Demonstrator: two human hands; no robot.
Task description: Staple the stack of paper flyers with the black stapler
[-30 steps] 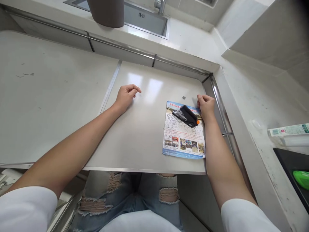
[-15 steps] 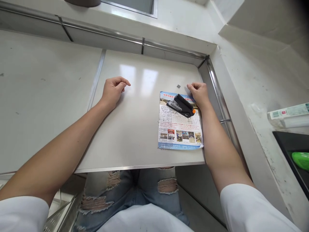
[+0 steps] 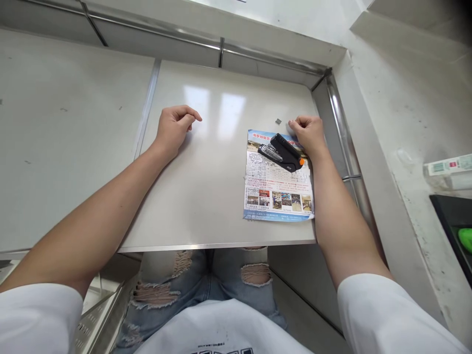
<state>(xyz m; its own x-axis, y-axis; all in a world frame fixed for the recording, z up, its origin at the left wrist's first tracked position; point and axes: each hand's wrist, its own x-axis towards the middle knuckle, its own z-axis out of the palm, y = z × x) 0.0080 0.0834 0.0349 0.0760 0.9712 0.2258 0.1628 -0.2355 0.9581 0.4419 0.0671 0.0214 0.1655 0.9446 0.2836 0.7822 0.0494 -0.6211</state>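
Observation:
My left hand (image 3: 176,124) rests on its side on the light tabletop (image 3: 206,196), its index finger reaching out past the thumb and nothing held. Across from it, my right hand (image 3: 308,132) lies loosely curled at the top right corner of a printed leaflet (image 3: 275,210), with no object showing in its fingers. On the leaflet lies a black stapler (image 3: 283,153) with an orange end, just beside my right hand and apart from it. A small grey strip of staples (image 3: 278,121) sits on the table above the leaflet, left of my right fingertips.
A metal rail (image 3: 173,31) runs along the back of the table, and another rail (image 3: 339,115) along the right side. On the right ledge are a white and green box (image 3: 452,166), a black tray (image 3: 448,221) and a green object (image 3: 466,238).
The view has shifted slightly, so the table and everything on it sit a little higher in the picture. Both hands, the stapler and the leaflet keep their places on the table.

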